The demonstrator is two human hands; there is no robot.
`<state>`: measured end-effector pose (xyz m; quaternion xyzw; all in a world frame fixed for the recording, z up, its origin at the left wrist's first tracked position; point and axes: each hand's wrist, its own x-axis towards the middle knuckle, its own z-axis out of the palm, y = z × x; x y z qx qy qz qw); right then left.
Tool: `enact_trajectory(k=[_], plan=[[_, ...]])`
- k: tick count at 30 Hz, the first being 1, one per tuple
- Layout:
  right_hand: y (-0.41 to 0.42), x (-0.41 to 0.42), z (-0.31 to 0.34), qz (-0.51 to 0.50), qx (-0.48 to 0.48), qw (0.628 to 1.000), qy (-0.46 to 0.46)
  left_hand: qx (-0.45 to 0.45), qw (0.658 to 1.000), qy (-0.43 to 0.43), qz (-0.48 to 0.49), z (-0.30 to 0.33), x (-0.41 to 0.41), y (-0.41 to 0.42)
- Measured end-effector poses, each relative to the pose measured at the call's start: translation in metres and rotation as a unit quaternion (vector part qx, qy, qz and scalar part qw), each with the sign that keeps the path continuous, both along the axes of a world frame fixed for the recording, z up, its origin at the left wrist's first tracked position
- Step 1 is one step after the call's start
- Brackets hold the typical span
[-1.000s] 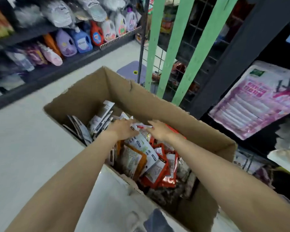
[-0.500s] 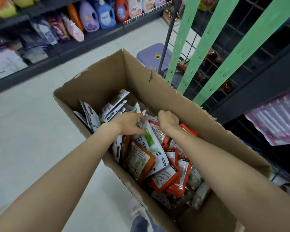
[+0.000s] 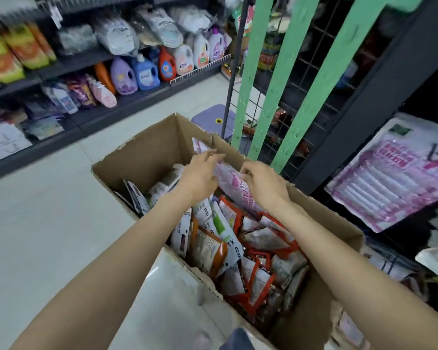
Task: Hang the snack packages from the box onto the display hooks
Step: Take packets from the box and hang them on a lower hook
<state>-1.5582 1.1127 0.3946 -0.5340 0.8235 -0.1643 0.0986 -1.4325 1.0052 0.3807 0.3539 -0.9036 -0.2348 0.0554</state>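
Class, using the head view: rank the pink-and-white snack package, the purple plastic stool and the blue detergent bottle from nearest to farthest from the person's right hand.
1. Pink-and-white snack package: at the right hand, over the box.
2. Purple plastic stool: on the floor beyond the box.
3. Blue detergent bottle: on the far left shelf.

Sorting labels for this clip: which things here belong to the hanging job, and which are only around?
Job: cardboard box; pink package held by both hands; orange snack packs; green hanging strips.
Around: detergent bottles; purple stool.
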Motion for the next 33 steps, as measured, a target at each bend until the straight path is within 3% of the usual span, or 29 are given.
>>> enact_trajectory(k=[5, 10, 15, 18, 21, 24, 27, 30, 33], plan=[[0.033, -0.008, 0.053, -0.010, -0.008, 0.998, 0.054, -0.158, 0.982, 0.037, -0.102, 0.045, -0.017, 0.021], [0.075, -0.019, 0.093, -0.086, -0.023, 0.995, 0.044, -0.105, 0.987, 0.048, -0.112, 0.076, -0.035, 0.042], [0.108, -0.032, 0.122, -0.117, -0.077, 0.976, -0.169, -0.049, 0.989, 0.110, -0.083, 0.090, -0.042, 0.057], [0.113, -0.032, 0.135, -0.141, -0.154, 0.946, -0.249, 0.009, 0.984, 0.148, -0.099, 0.115, -0.054, 0.075], [0.113, -0.041, 0.147, -0.194, -0.234, 0.901, -0.310, 0.102, 0.977, 0.123, -0.144, 0.138, -0.069, 0.091], [0.117, -0.059, 0.155, -0.254, -0.291, 0.846, -0.368, 0.132, 0.969, 0.097, -0.186, 0.165, -0.079, 0.105], [0.127, -0.077, 0.161, -0.319, -0.384, 0.737, -0.457, 0.161, 0.960, 0.104, -0.205, 0.193, -0.088, 0.121], [0.141, -0.090, 0.161, -0.355, -0.449, 0.635, -0.519, 0.044, 0.958, 0.046, -0.280, 0.207, -0.100, 0.133], [0.159, -0.096, 0.160, -0.360, -0.471, 0.577, -0.563, -0.108, 0.952, 0.059, -0.280, 0.204, -0.124, 0.137]])
